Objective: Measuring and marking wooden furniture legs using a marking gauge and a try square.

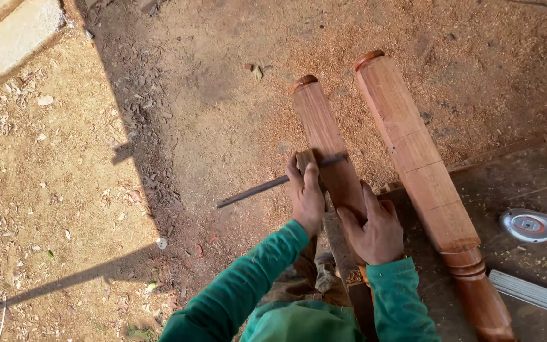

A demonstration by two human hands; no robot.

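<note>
1. The left hand (305, 196) is closed around a small wooden marking gauge (307, 159), pressing its block against the left edge of the nearer turned wooden leg (330, 152).
2. The gauge's dark stem (254, 191) runs crosswise over the leg and juts out leftward.
3. The right hand (375, 229) lies flat on that leg, fingers spread and pressing down, gripping nothing.
4. The leg's long axis points away from the person; a second turned leg (419, 164) lies just beside it on the right.
5. A tape measure (529, 225) rests on the workbench (527, 177), well to the right.

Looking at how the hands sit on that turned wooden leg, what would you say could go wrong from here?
The left hand presses a small wooden block with a thin dark rod across the nearer leg; a slip could scrape the fingers. That leg overhangs the bench edge, steadied by the right hand, so it might roll or tip toward the sawdust-covered ground.
</note>
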